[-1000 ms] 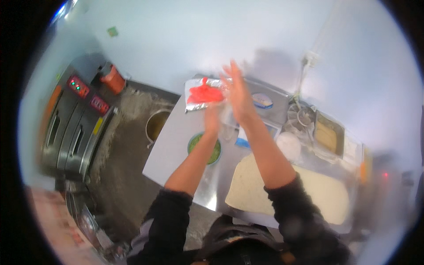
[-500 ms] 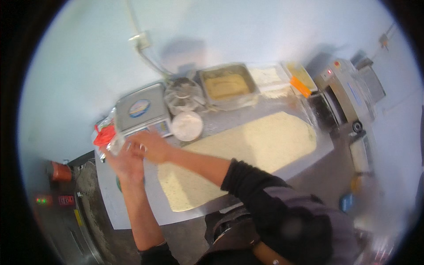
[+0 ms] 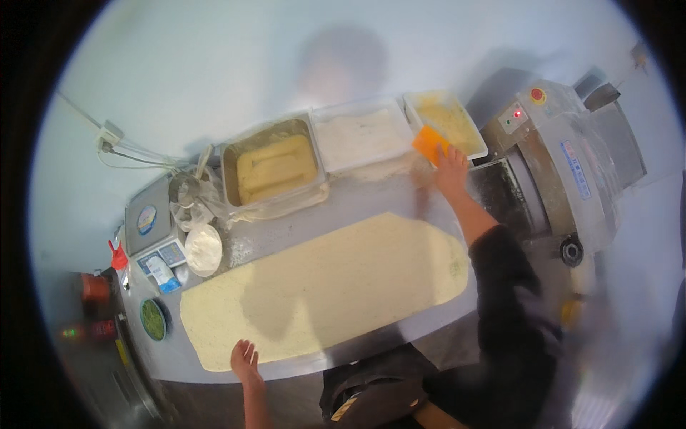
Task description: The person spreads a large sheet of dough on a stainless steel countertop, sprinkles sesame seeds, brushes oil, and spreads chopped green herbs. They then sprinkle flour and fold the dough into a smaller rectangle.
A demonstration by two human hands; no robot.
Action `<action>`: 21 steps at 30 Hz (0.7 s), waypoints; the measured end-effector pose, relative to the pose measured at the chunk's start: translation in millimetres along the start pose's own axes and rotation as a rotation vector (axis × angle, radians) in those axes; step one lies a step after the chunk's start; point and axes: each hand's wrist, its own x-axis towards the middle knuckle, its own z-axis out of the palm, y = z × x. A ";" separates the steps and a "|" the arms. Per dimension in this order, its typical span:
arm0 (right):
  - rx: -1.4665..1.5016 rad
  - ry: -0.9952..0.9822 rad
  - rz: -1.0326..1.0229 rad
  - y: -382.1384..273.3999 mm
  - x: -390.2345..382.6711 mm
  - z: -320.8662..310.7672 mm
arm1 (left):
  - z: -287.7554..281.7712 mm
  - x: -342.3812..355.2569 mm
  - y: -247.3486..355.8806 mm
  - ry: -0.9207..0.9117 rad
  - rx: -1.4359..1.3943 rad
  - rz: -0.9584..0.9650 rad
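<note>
A long sheet of pale rolled dough point(image 3: 329, 286) lies on the metal table point(image 3: 443, 314). My right hand point(image 3: 450, 169) has its fingers on an orange scraper point(image 3: 426, 144) at the front edge of a white tray of yellow mixture point(image 3: 457, 121). My left hand point(image 3: 245, 360) is open over the near left edge of the dough, fingers apart and slightly bent. Beside that tray stand a tray of white powder point(image 3: 357, 134) and a metal pan of yellow batter point(image 3: 275, 166).
At left are a scale point(image 3: 146, 200), a white bowl of flour point(image 3: 203, 250), a green-filled bowl point(image 3: 153, 319), bagged metalware point(image 3: 193, 200), a red plastic object point(image 3: 118, 254) and an oven point(image 3: 111, 365). A steel machine point(image 3: 550, 164) stands at the right.
My hands were together near the red object on foil; now they are apart. My right hand has moved right onto the scraper, my left down toward me. The view has turned rightward.
</note>
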 end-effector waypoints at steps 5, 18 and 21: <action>0.116 -0.264 -0.065 29.7 -17.7 14.5 | 73.2 -54.4 -3.1 -0.172 0.205 0.168; 1.604 -0.212 0.846 112.5 -23.3 -13.0 | 305.2 -98.7 -18.4 -0.552 0.396 0.063; 2.060 -0.236 1.249 112.1 14.8 17.5 | 440.3 -111.3 -21.6 -0.845 0.342 0.105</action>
